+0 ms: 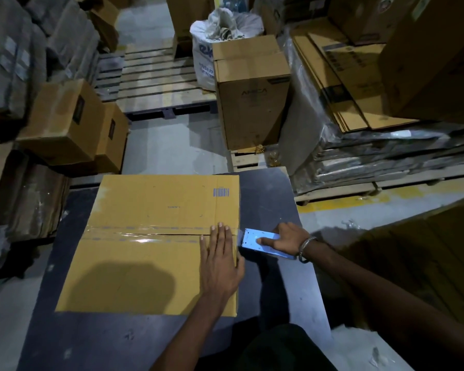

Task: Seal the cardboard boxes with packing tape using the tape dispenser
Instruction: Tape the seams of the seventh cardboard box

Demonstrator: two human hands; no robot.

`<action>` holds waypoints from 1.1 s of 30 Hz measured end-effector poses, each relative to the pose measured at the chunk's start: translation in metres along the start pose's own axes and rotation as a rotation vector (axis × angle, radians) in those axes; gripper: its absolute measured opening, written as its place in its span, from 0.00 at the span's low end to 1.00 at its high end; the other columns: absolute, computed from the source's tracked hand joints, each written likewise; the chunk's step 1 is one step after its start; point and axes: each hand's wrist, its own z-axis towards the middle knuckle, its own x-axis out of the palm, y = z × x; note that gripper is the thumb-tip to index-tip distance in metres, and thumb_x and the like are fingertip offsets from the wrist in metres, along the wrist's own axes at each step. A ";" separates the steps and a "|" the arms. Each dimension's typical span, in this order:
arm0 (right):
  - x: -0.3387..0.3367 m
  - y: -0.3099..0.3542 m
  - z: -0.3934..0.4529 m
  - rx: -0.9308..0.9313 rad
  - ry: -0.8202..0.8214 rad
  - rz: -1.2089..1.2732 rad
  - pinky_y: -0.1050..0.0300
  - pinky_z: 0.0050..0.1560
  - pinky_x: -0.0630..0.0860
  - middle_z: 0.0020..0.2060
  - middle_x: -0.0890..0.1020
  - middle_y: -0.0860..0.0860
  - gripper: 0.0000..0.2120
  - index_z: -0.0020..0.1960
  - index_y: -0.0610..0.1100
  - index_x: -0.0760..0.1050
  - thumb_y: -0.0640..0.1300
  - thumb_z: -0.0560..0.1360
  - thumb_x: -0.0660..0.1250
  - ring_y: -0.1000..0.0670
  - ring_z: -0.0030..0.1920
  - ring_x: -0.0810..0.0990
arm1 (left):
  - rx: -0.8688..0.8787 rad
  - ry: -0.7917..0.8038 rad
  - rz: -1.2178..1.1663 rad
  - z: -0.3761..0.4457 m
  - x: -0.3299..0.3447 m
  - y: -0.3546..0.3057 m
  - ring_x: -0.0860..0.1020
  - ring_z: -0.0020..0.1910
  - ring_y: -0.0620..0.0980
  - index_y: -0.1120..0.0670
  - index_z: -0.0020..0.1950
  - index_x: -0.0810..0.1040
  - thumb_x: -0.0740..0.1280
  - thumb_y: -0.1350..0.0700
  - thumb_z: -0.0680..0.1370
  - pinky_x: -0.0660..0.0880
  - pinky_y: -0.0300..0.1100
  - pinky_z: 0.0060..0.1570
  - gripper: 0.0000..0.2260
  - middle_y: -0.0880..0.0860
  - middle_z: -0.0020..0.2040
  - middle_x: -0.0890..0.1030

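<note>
A brown cardboard box (145, 263) lies on a dark table (273, 199), flaps closed. A strip of clear packing tape (145, 234) runs along its centre seam from left to right. My left hand (220, 263) lies flat on the box's right end, fingers straight, pressing over the tape. Just off the box's right edge, my right hand (287, 238) grips a light blue tape dispenser (255, 241), index finger laid along its top. The dispenser's toothed end sits at the box edge.
A tall closed carton (252, 95) stands on a pallet beyond the table. Stacked boxes (70, 127) sit at the left, flattened cartons (354, 84) on wrapped stacks at the right. A wooden pallet (156, 81) and a white sack (212, 33) lie farther back.
</note>
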 end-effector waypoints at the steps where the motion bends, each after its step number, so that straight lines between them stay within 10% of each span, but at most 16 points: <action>1: 0.001 0.001 0.000 0.007 -0.001 0.002 0.56 0.32 0.68 0.31 0.79 0.50 0.33 0.37 0.47 0.78 0.79 0.71 0.62 0.50 0.31 0.76 | 0.034 -0.007 0.007 0.001 0.000 0.000 0.53 0.85 0.55 0.59 0.84 0.60 0.56 0.44 0.82 0.54 0.62 0.82 0.33 0.58 0.85 0.57; 17: 0.022 0.004 0.009 0.031 -0.038 0.114 0.54 0.33 0.65 0.28 0.75 0.49 0.32 0.33 0.45 0.72 0.75 0.73 0.64 0.47 0.30 0.72 | -0.167 -0.238 -0.118 0.026 -0.003 -0.009 0.82 0.66 0.49 0.57 0.62 0.87 0.64 0.43 0.80 0.75 0.49 0.71 0.22 0.54 0.65 0.83; 33: 0.045 -0.027 0.001 0.183 0.080 0.438 0.58 0.34 0.69 0.30 0.80 0.52 0.23 0.37 0.47 0.80 0.67 0.72 0.73 0.51 0.31 0.77 | -0.173 -0.243 -0.190 0.023 -0.003 -0.009 0.82 0.66 0.49 0.56 0.63 0.86 0.68 0.45 0.79 0.75 0.50 0.71 0.19 0.53 0.66 0.83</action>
